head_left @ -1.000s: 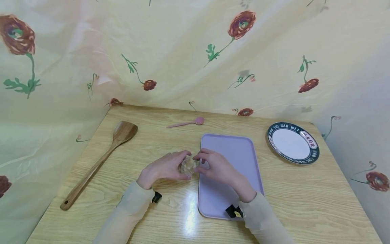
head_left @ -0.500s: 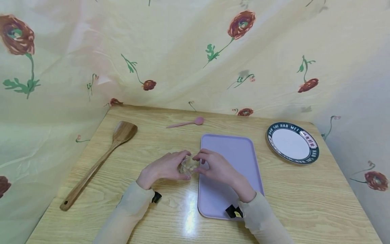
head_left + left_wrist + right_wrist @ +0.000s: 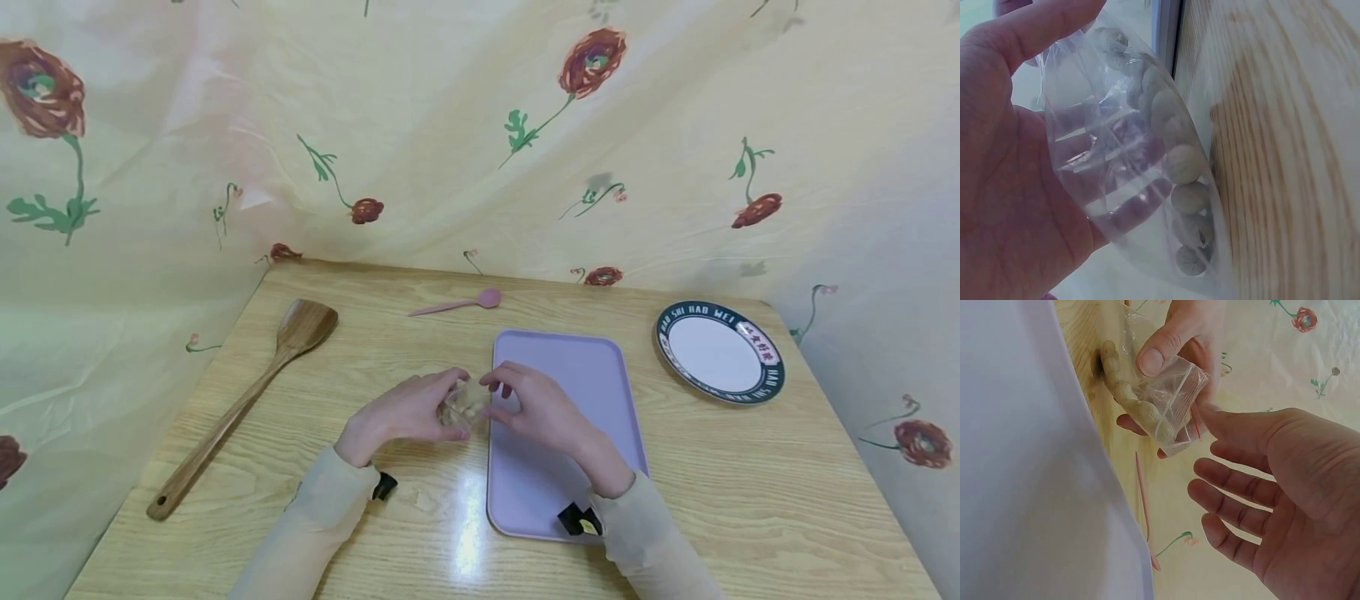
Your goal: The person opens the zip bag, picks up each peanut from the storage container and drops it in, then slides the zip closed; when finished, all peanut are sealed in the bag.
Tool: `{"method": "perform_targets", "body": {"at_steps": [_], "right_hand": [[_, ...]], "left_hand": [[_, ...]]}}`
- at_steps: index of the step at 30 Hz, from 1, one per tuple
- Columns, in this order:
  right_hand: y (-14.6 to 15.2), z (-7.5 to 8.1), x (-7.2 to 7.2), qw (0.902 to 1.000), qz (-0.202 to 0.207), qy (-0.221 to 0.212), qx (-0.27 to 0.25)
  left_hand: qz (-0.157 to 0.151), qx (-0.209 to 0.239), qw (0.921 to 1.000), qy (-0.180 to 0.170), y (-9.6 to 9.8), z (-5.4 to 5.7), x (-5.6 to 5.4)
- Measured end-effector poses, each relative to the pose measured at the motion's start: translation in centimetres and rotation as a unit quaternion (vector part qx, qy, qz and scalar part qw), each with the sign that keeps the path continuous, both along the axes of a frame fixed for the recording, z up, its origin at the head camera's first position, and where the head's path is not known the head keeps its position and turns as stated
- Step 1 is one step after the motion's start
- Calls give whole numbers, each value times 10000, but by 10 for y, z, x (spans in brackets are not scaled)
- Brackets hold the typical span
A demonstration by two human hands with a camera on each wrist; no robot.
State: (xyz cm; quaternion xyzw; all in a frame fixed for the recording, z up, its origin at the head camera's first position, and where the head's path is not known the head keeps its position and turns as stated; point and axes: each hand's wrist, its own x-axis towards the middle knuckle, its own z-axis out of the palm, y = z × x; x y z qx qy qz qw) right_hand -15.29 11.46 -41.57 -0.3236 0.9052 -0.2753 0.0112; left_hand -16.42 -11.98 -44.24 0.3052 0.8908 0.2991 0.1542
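My left hand [image 3: 412,410] grips a small clear zip bag [image 3: 465,406] from its left side. Inside it sit several pale, round, nut-like pieces [image 3: 1185,164], lined up along the bag's bottom in the left wrist view. Two white seal lines and a red line run near the bag's mouth in the right wrist view. My right hand [image 3: 542,408] hovers over the left part of the lilac tray [image 3: 558,500]. Its thumb tip [image 3: 1213,417] is right at the bag's mouth, while its other fingers are spread and loosely bent, apart from the thumb.
A wooden spatula [image 3: 262,382] lies at the left of the table [image 3: 420,533]. Behind the hands rests a pink spoon [image 3: 489,297]. A white plate with a dark lettered rim [image 3: 670,364] is at the right. Flowered cloth [image 3: 450,125] hangs behind the table.
My right hand's fingertips have shifted slightly right and spread a little from the bag's mouth. The left hand and the bag stay almost still.
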Motion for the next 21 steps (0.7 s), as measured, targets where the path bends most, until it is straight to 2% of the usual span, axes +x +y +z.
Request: {"method": "perform_targets", "body": {"at_steps": [4,8,12,16,21], "right_hand": [[0,2,1,9997,-209,28,-89],[-2,2,2,9995,-314,-64,47],[-6,1,6,9976,-267,-639,78],[-10,0,9,9903,-309,-1350,-127],[-15,-4,13,9844,-583,-1654,-141]], "left_hand": [[58,-126,9999,93,1,-1,-1],[115,-165,9998,78,1,-1,-1],[147,-145,9997,97,0,0,-1],[152,-177,9996,175,-1,0,-1],[135,-155,9993,316,-1,-1,-1]]}}
